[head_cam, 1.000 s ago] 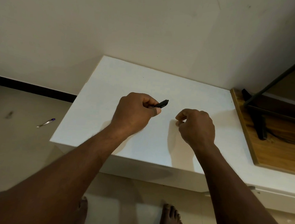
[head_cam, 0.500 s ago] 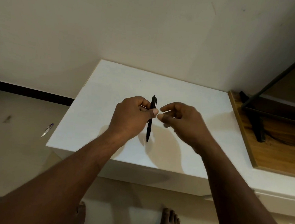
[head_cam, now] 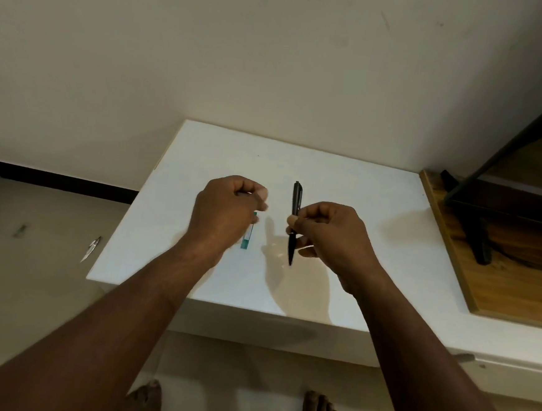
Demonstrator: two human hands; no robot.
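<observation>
Right hand (head_cam: 328,239): black pen (head_cam: 296,194) is pinched mid-barrel, long axis running away from the body, tip nearest. Left hand (head_cam: 227,211) is curled just left of it; any hold cannot be told. Teal-and-white strip (head_cam: 246,239) is half hidden beneath, over the white table (head_cam: 362,186).

Plain black over the whole pen (head_cam: 295,207), near the middle of the surface (head_cam: 202,154), itself flat white without pattern. Teal at both ends of the small strip (head_cam: 248,234) just left of the pen, white between. Warm brown wood grain on the board (head_cam: 500,288) at the right edge, under a black stand (head_cam: 480,244). Beige floor (head_cam: 30,283), black skirting (head_cam: 54,181).
</observation>
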